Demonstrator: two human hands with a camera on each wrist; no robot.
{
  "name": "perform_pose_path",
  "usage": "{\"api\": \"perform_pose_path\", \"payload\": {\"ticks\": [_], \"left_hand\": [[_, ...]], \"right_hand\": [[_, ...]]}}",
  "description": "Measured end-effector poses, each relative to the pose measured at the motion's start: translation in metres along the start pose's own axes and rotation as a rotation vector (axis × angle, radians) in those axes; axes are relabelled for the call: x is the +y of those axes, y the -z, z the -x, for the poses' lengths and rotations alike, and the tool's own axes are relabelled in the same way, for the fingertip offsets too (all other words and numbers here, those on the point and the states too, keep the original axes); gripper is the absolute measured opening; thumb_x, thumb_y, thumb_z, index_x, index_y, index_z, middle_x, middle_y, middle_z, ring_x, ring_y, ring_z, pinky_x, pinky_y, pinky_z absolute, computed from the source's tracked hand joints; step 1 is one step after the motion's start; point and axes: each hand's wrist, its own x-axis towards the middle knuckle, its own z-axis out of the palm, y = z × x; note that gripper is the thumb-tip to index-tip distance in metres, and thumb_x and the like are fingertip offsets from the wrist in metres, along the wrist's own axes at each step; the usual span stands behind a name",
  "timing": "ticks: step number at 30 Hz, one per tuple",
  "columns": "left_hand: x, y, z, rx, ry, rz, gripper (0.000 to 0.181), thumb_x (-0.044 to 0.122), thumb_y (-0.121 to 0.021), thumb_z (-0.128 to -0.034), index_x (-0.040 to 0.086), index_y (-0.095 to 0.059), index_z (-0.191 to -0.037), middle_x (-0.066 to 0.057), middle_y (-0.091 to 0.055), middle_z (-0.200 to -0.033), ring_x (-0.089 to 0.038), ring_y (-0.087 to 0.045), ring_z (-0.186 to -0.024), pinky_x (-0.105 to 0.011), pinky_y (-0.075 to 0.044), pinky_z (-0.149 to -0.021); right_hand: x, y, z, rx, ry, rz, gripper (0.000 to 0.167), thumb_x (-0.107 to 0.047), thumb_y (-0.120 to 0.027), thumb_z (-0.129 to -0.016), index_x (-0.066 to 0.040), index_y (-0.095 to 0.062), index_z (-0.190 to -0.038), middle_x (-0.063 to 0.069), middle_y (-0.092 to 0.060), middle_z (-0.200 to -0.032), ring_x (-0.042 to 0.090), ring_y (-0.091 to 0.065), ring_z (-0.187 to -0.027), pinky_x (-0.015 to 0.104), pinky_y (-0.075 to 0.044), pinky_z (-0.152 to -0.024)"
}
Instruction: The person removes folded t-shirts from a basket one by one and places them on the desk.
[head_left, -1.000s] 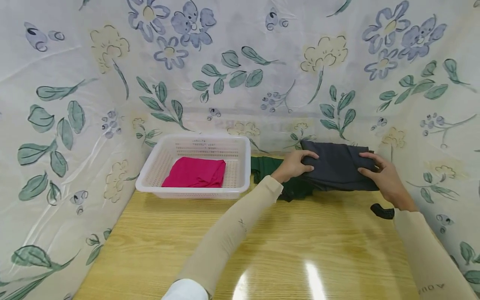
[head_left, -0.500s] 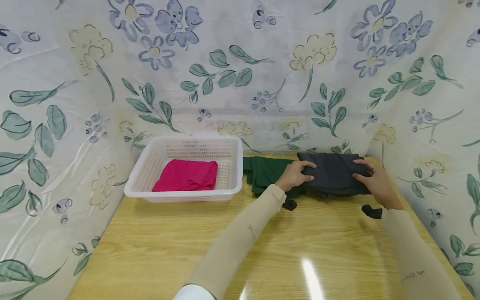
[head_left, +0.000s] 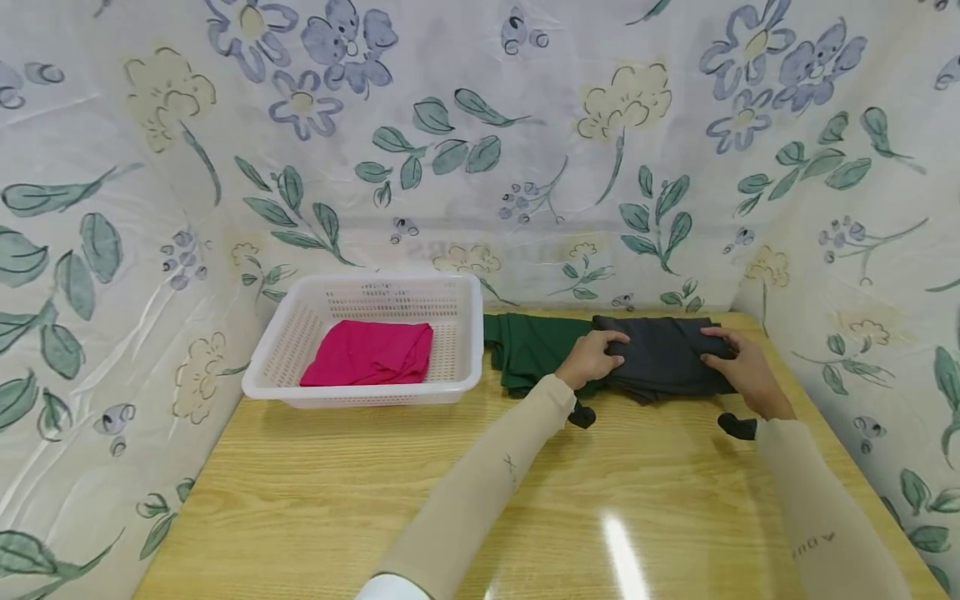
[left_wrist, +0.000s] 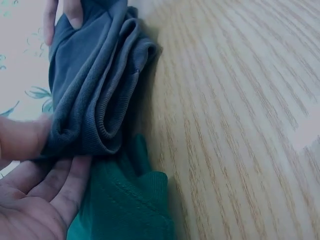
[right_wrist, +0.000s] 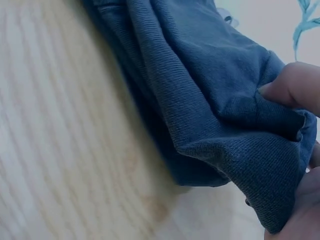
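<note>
A folded dark grey cloth [head_left: 663,357] lies at the back right of the table, its left part over a green cloth [head_left: 534,346]. My left hand [head_left: 590,358] grips its left end, thumb above and fingers beneath in the left wrist view, where the stacked folds [left_wrist: 95,85] show. At the right end my right hand [head_left: 748,371] pinches the cloth; in the right wrist view the thumb presses on top of the dark fabric [right_wrist: 215,100] and the other fingers are partly hidden behind its edge.
Left of the green cloth stands a white perforated basket [head_left: 360,393] with a folded pink cloth [head_left: 369,353] inside. Floral fabric [head_left: 465,200] hangs behind and at both sides of the wooden table [head_left: 450,467].
Both hands have lowered the dark grey cloth onto the table and the green cloth's edge. More of the green cloth shows. The head view has shifted slightly.
</note>
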Motion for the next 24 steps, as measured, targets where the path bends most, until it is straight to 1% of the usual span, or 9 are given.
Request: {"api": "perform_pose_path", "payload": {"ticks": [3,6,9,12,15,17,20,22,24], "left_hand": [[0.004,-0.001,0.002,-0.015,0.009,-0.045,0.041,0.006,-0.057,-0.1061,0.016,-0.061,-0.145,-0.008,-0.050,-0.154,-0.024,-0.052,-0.136,-0.032,-0.051,-0.098],[0.007,-0.003,0.002,0.012,0.019,-0.075,0.040,0.004,-0.060,-0.1042,0.015,-0.064,-0.142,-0.006,-0.053,-0.151,-0.024,-0.053,-0.135,-0.031,-0.051,-0.097],[0.006,-0.003,0.002,0.054,0.022,-0.079,0.038,0.004,-0.067,-0.0995,0.014,-0.069,-0.136,-0.007,-0.061,-0.141,-0.024,-0.061,-0.121,-0.028,-0.053,-0.088],[0.004,-0.003,0.002,0.083,0.014,-0.076,0.035,0.005,-0.072,-0.0963,0.013,-0.073,-0.131,-0.007,-0.068,-0.124,-0.018,-0.064,-0.097,-0.025,-0.050,-0.074],[0.000,-0.002,0.001,0.078,0.019,-0.078,0.035,0.006,-0.072,-0.0965,0.014,-0.073,-0.131,-0.002,-0.067,-0.096,-0.011,-0.054,-0.070,-0.024,-0.043,-0.063],[-0.001,-0.003,0.001,0.055,0.031,-0.077,0.037,0.006,-0.069,-0.0987,0.015,-0.071,-0.134,0.000,-0.057,-0.073,-0.010,-0.041,-0.054,-0.024,-0.038,-0.055],[-0.002,-0.002,0.000,0.018,0.039,-0.077,0.040,0.003,-0.063,-0.1020,0.015,-0.067,-0.139,-0.001,-0.044,-0.057,-0.012,-0.026,-0.043,-0.025,-0.031,-0.049],[-0.002,-0.002,0.001,0.017,0.029,-0.081,0.041,0.000,-0.061,-0.1023,0.014,-0.066,-0.140,-0.004,-0.054,-0.062,-0.013,-0.030,-0.046,-0.025,-0.031,-0.050],[-0.001,-0.002,0.002,0.034,0.013,-0.102,0.039,-0.001,-0.062,-0.1016,0.013,-0.068,-0.138,-0.006,-0.068,-0.085,-0.012,-0.046,-0.059,-0.024,-0.036,-0.055]], "right_hand": [[0.004,-0.001,0.001,0.004,-0.002,0.002,0.059,-0.016,-0.061,-0.105,-0.005,-0.038,-0.158,0.029,-0.016,-0.165,0.052,-0.023,-0.147,0.066,-0.031,-0.111],[0.007,-0.001,0.000,0.009,-0.007,0.012,0.059,-0.017,-0.060,-0.106,-0.005,-0.036,-0.159,0.030,-0.014,-0.165,0.054,-0.024,-0.146,0.067,-0.032,-0.110],[0.005,-0.001,-0.001,0.013,-0.020,0.028,0.059,-0.016,-0.059,-0.106,-0.004,-0.036,-0.159,0.032,-0.014,-0.165,0.055,-0.025,-0.145,0.067,-0.032,-0.110],[0.001,-0.002,0.000,0.017,-0.033,0.046,0.058,-0.016,-0.058,-0.106,-0.003,-0.036,-0.158,0.036,-0.017,-0.162,0.056,-0.028,-0.144,0.067,-0.033,-0.110],[-0.001,-0.004,0.001,0.020,-0.058,0.058,0.058,-0.015,-0.057,-0.106,-0.002,-0.036,-0.159,0.039,-0.020,-0.159,0.057,-0.030,-0.142,0.067,-0.034,-0.109],[-0.001,-0.005,0.002,0.023,-0.078,0.067,0.058,-0.014,-0.056,-0.106,-0.003,-0.036,-0.159,0.040,-0.020,-0.158,0.057,-0.031,-0.141,0.066,-0.035,-0.109],[-0.002,-0.006,0.003,0.034,-0.105,0.084,0.057,-0.014,-0.056,-0.106,-0.002,-0.035,-0.159,0.041,-0.022,-0.157,0.057,-0.033,-0.140,0.066,-0.036,-0.108],[-0.004,-0.006,0.003,0.045,-0.119,0.097,0.057,-0.013,-0.055,-0.106,-0.002,-0.036,-0.158,0.042,-0.024,-0.156,0.057,-0.033,-0.139,0.066,-0.036,-0.108],[-0.005,-0.007,0.002,0.053,-0.132,0.115,0.057,-0.014,-0.055,-0.106,-0.001,-0.036,-0.158,0.042,-0.024,-0.156,0.057,-0.032,-0.139,0.066,-0.035,-0.109]]}}
